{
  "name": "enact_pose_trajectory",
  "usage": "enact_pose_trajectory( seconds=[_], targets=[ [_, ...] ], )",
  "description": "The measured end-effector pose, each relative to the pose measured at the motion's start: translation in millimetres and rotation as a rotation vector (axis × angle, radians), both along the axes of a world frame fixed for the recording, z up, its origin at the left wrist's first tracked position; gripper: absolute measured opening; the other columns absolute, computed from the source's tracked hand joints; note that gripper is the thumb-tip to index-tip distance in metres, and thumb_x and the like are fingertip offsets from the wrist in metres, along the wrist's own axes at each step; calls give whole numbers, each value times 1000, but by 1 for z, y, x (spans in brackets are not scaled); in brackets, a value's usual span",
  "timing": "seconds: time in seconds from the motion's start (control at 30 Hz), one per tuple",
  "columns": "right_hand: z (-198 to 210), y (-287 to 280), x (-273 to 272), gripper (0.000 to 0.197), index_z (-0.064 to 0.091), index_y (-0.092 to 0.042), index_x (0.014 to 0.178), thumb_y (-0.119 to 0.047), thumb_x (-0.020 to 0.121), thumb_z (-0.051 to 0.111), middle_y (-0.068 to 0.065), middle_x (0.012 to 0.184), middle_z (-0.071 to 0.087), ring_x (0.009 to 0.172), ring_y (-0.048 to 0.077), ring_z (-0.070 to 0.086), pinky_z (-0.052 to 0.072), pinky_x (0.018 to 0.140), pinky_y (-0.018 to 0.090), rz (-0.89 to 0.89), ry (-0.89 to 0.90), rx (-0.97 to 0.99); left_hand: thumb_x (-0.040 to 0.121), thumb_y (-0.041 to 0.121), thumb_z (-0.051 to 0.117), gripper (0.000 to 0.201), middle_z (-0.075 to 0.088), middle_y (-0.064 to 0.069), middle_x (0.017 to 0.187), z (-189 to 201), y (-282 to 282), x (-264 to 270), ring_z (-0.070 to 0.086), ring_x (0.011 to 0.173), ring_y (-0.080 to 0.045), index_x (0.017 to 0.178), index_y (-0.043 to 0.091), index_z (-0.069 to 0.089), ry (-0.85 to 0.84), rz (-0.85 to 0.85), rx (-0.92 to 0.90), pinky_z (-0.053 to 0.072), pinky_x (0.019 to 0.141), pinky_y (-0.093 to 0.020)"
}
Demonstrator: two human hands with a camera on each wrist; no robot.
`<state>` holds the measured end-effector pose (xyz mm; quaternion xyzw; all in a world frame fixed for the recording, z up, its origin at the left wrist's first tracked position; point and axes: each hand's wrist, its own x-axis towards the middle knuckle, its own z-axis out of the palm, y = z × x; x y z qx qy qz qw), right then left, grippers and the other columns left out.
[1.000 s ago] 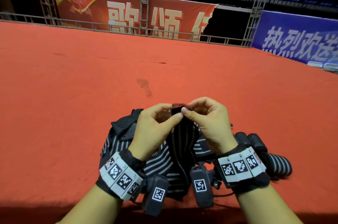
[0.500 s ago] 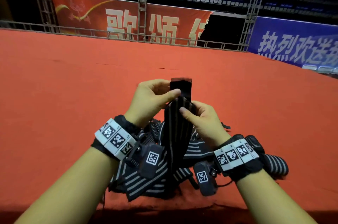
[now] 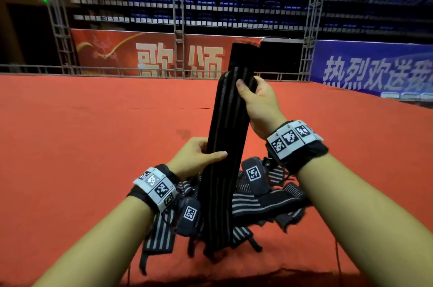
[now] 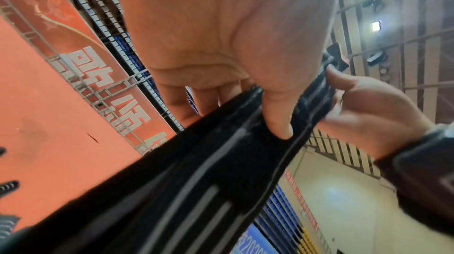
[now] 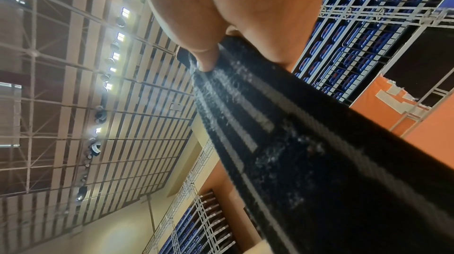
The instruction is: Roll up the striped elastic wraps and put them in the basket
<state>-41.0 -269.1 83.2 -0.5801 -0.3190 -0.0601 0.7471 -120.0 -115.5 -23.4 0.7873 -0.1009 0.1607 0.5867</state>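
Several loose wraps (image 3: pixel 262 202), seemingly tangled

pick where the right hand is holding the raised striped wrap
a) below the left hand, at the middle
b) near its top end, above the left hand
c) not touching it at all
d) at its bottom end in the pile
b: the right hand pinches the striped wrap near its upper end, while the left hand grips it lower down, above the pile of wraps on the red surface.
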Motion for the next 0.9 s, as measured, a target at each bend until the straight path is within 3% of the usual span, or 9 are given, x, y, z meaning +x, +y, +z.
enact_pose_trajectory(
  seconds=[0.13, 0.23, 0.33, 0.4, 0.5, 0.63, 0.73, 0.8, 0.9],
  targets=[
    [34, 7, 1, 24, 61, -6, 119, -20, 100, 59, 13, 115, 71, 107, 27, 70, 56, 96, 44, -52, -38, -2, 88, 12, 76, 19, 76, -8, 107, 1, 6, -1, 72, 101, -23, 107, 11, 74, -3, 4, 10, 57, 94, -46],
    [53, 11, 1, 24, 61, -8, 120, -23, 101, 58, 10, 114, 71, 104, 24, 71, 58, 91, 40, -76, -36, 8, 78, 11, 83, 32, 77, 0, 105, 2, 6, -3, 72, 97, -13, 107, 17, 71, -12, 25, 82, 57, 91, -37],
    [65, 11, 3, 21, 61, -11, 116, -25, 101, 58, 7, 111, 72, 99, 21, 72, 60, 85, 38, -91, -31, -4, 74, 11, 79, 25, 75, 6, 93, -3, 5, -1, 69, 85, -6, 97, 18, 69, -44, 104, 157, 57, 86, -36],
    [67, 12, 7, 22, 61, -11, 116, -26, 101, 57, 8, 111, 71, 100, 21, 72, 59, 88, 41, -106, -39, -25, 82, 2, 75, 24, 73, 5, 94, -6, 6, 0, 69, 87, -9, 99, 17, 67, -36, 131, 150, 57, 90, -39],
    [63, 10, 12, 19, 62, -12, 113, -25, 99, 59, 8, 112, 71, 101, 22, 72, 58, 92, 45, -93, -10, -62, 88, -6, 69, 25, 71, 3, 96, -12, 3, -3, 68, 87, -8, 105, 11, 65, 6, 72, 84, 56, 88, -33],
    [44, 7, 24, 17, 65, -9, 109, -7, 93, 64, 10, 108, 72, 96, 22, 73, 60, 87, 41, -94, -10, -110, 87, -5, 71, 30, 73, 0, 105, -39, 5, 0, 69, 93, -6, 114, 6, 64, 89, 55, 66, 56, 91, -30],
    [19, 5, 31, 26, 63, -12, 110, 3, 88, 65, 10, 103, 71, 86, 20, 74, 59, 71, 33, -89, 8, -147, 84, -1, 76, 40, 73, 5, 113, -62, 9, 8, 69, 102, -5, 117, 17, 62, 139, 49, 77, 53, 101, -37],
    [-2, 4, 37, 31, 63, -13, 111, 5, 85, 67, 17, 102, 72, 84, 29, 75, 61, 67, 42, -44, 52, -190, 81, 10, 82, 50, 71, 7, 120, -70, 12, 13, 67, 110, -5, 122, 24, 58, 159, 40, 43, 51, 103, -35],
    [-39, 8, 44, 34, 64, -15, 109, 10, 85, 65, 25, 104, 71, 84, 35, 73, 60, 74, 57, 47, 90, -268, 69, 43, 89, 72, 69, 1, 126, -68, 18, 21, 65, 118, -16, 130, 24, 56, 143, 94, -148, 50, 105, -45]
  ],
)
